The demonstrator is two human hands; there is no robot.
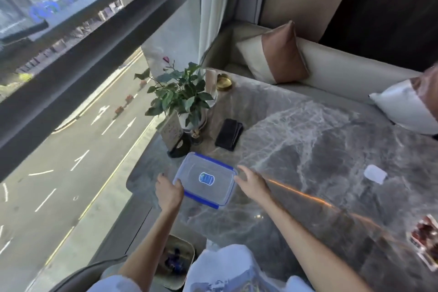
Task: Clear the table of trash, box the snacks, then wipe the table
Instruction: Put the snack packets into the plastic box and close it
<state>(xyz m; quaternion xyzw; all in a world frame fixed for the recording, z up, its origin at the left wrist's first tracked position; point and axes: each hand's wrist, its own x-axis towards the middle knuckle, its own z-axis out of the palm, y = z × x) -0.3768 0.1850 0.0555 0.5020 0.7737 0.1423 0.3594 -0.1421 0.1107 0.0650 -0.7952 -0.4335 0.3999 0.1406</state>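
Observation:
A clear plastic box with a blue-rimmed lid [205,179] lies flat on the grey marble table [308,149], near its left edge. My left hand [168,191] grips the box's near-left corner, thumb on the lid. My right hand [251,180] is at the box's right end, fingers spread and touching or just beside the rim. A small white piece of trash [375,174] lies on the table to the right. A red-and-white snack packet [425,242] shows at the right edge, partly cut off.
A potted plant [182,99], a small sign stand [174,135], a black wallet [229,134], a paper roll [211,80] and a gold dish [224,82] sit at the table's far left. A waste bin [176,258] stands on the floor beside my knees. A sofa with cushions [277,54] runs behind.

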